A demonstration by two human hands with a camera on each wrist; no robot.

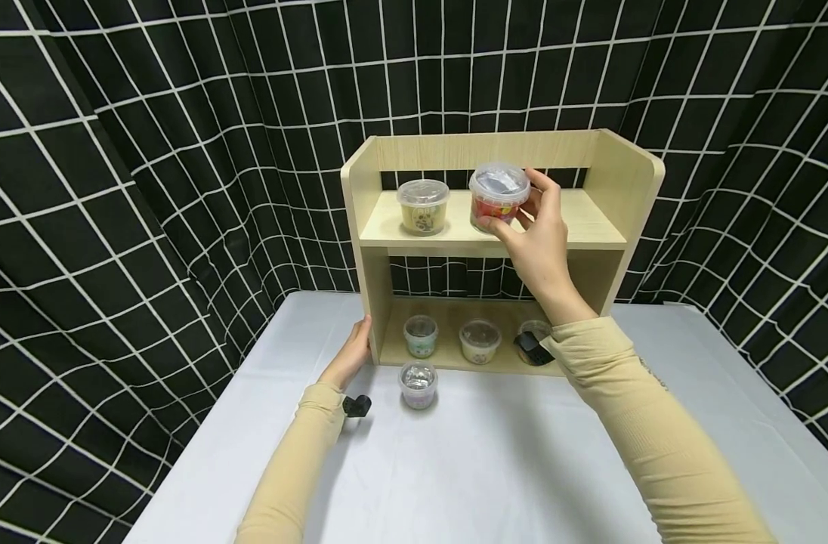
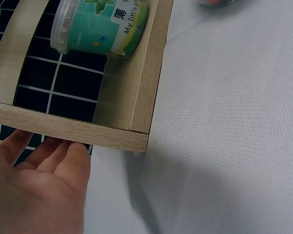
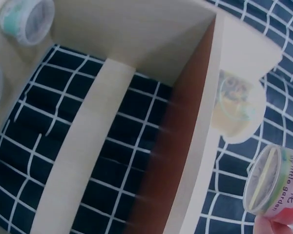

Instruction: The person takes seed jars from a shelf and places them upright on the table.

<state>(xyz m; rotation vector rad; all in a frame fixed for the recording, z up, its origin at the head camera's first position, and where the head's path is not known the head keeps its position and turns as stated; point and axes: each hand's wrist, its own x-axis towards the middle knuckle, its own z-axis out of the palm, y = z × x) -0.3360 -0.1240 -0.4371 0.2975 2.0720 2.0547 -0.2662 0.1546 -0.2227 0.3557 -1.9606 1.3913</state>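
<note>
My right hand (image 1: 539, 242) grips a clear lidded tub with a red label (image 1: 495, 208), thumb on the near side and fingers round the far side. It is tilted and overlaps the upper board in the head view; at the right wrist view's edge, this pink-and-red tub (image 3: 283, 187) shows "My little garden". Left of it, a tub with a yellow label (image 1: 424, 208) stands on the upper board. My left hand (image 1: 349, 355) touches the outer left side of the wooden shelf (image 1: 366, 279); in the left wrist view its fingers (image 2: 73, 163) lie against that panel.
On the lower board stand a green tub (image 1: 421, 338), a cream tub (image 1: 480, 344) and another tub (image 1: 538, 329) partly hidden by the right wrist camera. A pale purple tub (image 1: 418, 385) stands on the white tablecloth (image 1: 448, 468) before the shelf. Black gridded cloth (image 1: 427, 91) hangs behind.
</note>
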